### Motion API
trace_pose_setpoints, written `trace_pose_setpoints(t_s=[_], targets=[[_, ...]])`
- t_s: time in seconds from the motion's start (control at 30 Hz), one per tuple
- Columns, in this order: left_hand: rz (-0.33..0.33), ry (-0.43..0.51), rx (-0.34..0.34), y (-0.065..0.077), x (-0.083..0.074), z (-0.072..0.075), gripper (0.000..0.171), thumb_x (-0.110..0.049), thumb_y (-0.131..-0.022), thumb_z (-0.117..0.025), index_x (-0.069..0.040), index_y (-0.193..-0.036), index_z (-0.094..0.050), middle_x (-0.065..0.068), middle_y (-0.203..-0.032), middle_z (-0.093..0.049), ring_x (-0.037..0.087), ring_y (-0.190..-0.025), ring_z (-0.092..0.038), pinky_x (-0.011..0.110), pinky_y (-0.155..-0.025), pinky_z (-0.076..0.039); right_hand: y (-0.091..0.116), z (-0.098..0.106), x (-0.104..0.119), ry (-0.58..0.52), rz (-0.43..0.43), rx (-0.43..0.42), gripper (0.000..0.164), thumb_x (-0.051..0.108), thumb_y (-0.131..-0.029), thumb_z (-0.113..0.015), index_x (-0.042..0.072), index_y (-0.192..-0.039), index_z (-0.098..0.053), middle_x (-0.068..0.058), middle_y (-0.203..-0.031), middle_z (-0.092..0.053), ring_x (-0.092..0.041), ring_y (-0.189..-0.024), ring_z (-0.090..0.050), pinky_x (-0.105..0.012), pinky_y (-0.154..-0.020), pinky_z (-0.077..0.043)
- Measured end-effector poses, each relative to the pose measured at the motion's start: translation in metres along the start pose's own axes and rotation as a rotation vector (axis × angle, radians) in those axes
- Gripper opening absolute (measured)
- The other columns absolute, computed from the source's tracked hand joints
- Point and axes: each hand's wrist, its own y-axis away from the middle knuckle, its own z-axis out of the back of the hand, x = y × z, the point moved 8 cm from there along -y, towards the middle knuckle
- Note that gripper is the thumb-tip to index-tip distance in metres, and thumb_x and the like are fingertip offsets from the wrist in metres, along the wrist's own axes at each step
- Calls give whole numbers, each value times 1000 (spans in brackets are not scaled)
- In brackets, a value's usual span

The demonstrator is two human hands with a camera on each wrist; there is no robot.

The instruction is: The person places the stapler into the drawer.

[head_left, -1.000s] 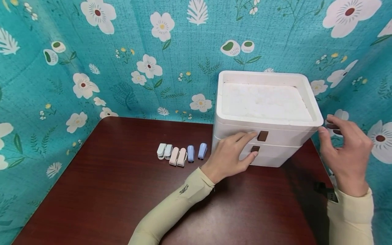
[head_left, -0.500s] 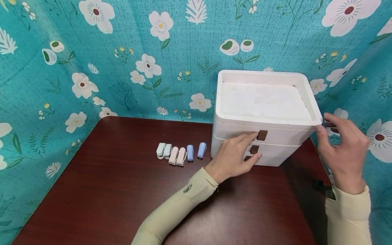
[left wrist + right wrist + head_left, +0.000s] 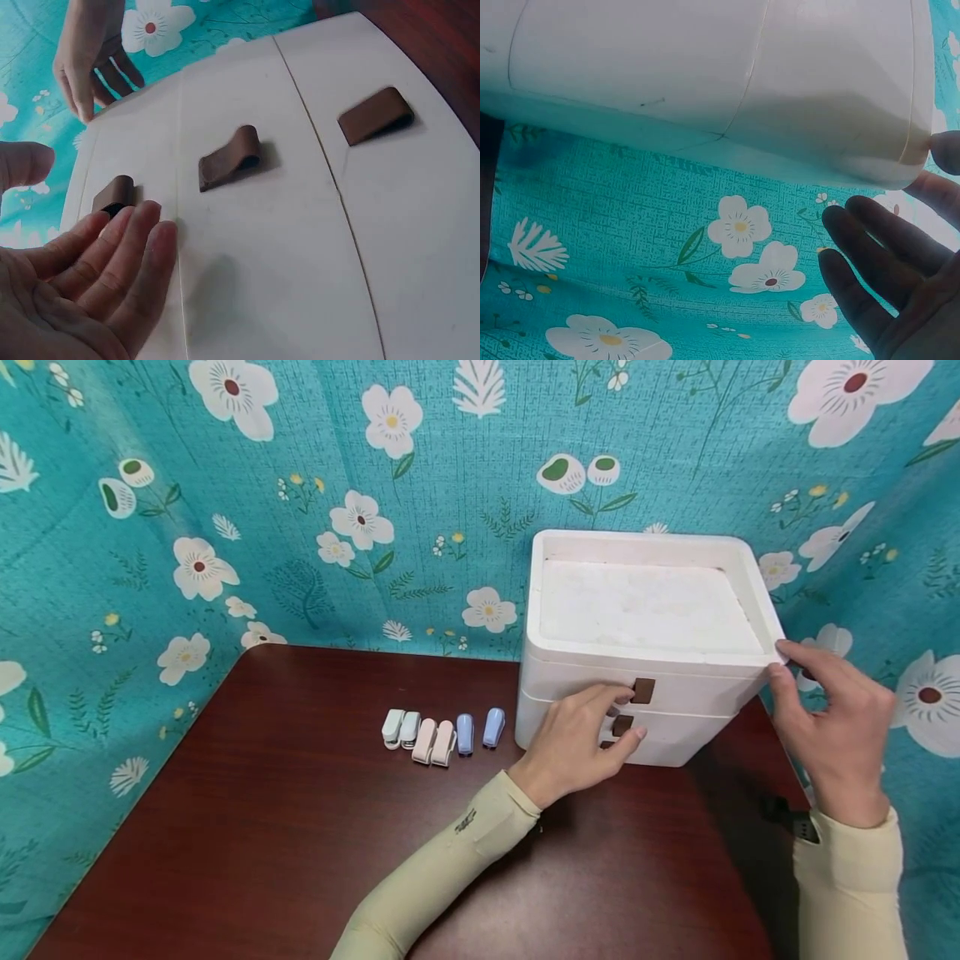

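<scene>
Preparation: apparently steadying white cabinet (image 3: 697,693), pinching its corner with right hand (image 3: 843,735), with left hand (image 3: 573,739) loose beside top pull (image 3: 642,691); next, likely hooking it.

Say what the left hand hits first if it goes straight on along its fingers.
Likely the top brown pull tab on the white drawer unit: the left hand has its fingertips right by it, though contact is hard to tell.
</scene>
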Motion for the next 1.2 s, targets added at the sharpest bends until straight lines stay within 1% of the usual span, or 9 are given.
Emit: trace_pose_setpoints(t_s=[0.23, 0.33, 0.37, 0.47, 0.57, 0.83, 0.97, 1.07, 1.2], targets=[[58, -7, -12, -2, -1, 0, 32, -36, -98, -67, -16, -122, -71, -7, -119, -74, 3, -93, -70, 12, -77, -50, -1, 2, -2, -12, -9, 25, 38, 25, -98, -73, 12, -134, -71, -26, -129, -70, -53, -114, -68, 1, -104, -31], [69, 35, -22, -3, -1, 0, 25, -31, -98, -69, -15, -117, -72, -7, -113, -75, 3, -89, -71, 9, -74, -48, -1, 3, -3, -18, -6, 22, 38, 24, -98, -74, 15, -134, -71, -24, -129, -71, -27, -124, -70, 0, -105, -32], [73, 62, -25, -4, -1, 0, 23, -29, -98, -69, -15, -116, -72, -6, -111, -76, 2, -89, -72, 7, -73, -47, -1, 3, -3, -21, -7, 22, 38, 24, -98, -74, 17, -135, -71, -24, -129, -71, -12, -126, -68, 0, -105, -32], [91, 172, -37, -7, 0, -2, 18, -21, -98, -71, -11, -112, -74, -3, -104, -78, 0, -86, -73, 3, -73, -48, -1, 2, -4, -29, -10, 21, 38, 24, -97, -74, 18, -135, -71, -24, -129, -71, 23, -122, -52, 0, -104, -32], [113, 266, -49, -9, 3, -4, 16, -16, -96, -73, -7, -110, -75, 2, -102, -80, 1, -84, -74, 3, -72, -51, 0, 2, -6, -52, -17, 11, 36, 22, -97, -74, 17, -133, -72, -25, -126, -72, 34, -114, -44, 0, -103, -33], [128, 264, -60, -12, 7, -5, 17, -14, -94, -77, -5, -109, -78, 3, -100, -82, 1, -82, -76, 3, -72, -51, 0, 3, -7, -64, -28, -6, 35, 22, -97, -74, 18, -131, -73, -25, -124, -73, 31, -113, -49, 1, -98, -34], [87, 231, -75, -15, 6, -3, 13, -14, -94, -77, -7, -104, -81, 1, -98, -83, 0, -79, -75, 2, -73, -50, 1, 2, -5, -23, -22, 7, 37, 24, -98, -73, 19, -134, -71, -25, -126, -72, -12, -123, -70, 1, -100, -33], [35, 204, -88, -17, 4, 0, 11, -14, -94, -77, -9, -102, -83, 0, -96, -82, 3, -78, -75, 3, -73, -48, 1, 2, -4, -9, -24, 15, 37, 25, -99, -73, 20, -135, -71, -25, -126, -72, -46, -117, -69, 1, -101, -32], [-17, 167, -87, -17, 1, 1, 11, -14, -95, -76, -10, -102, -83, 0, -96, -82, 3, -78, -73, 4, -73, -45, 1, 1, -4, -3, -23, 19, 38, 26, -99, -73, 19, -136, -70, -25, -126, -72, -52, -112, -68, 2, -101, -31]])
